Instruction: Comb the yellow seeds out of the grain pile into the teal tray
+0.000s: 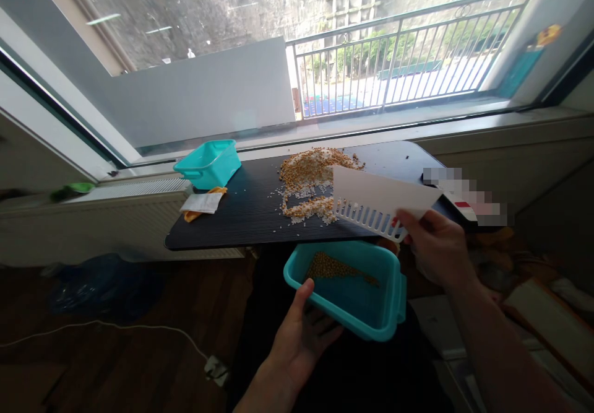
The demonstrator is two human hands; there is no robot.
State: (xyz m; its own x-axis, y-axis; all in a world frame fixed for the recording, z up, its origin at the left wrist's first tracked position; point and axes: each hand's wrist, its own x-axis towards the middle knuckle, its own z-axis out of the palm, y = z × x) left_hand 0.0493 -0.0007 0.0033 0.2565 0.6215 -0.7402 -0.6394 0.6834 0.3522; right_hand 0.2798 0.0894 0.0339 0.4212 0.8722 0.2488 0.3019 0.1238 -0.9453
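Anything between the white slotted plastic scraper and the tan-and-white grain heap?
Nothing visible: the scraper, held in the right hand, overlaps the right side of the heap in view. Contact is unclear.

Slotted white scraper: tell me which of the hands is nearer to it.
Right. The right hand grips the slotted white scraper at its right side; the left hand is lower and to the left, apart from it, holding the teal tub.
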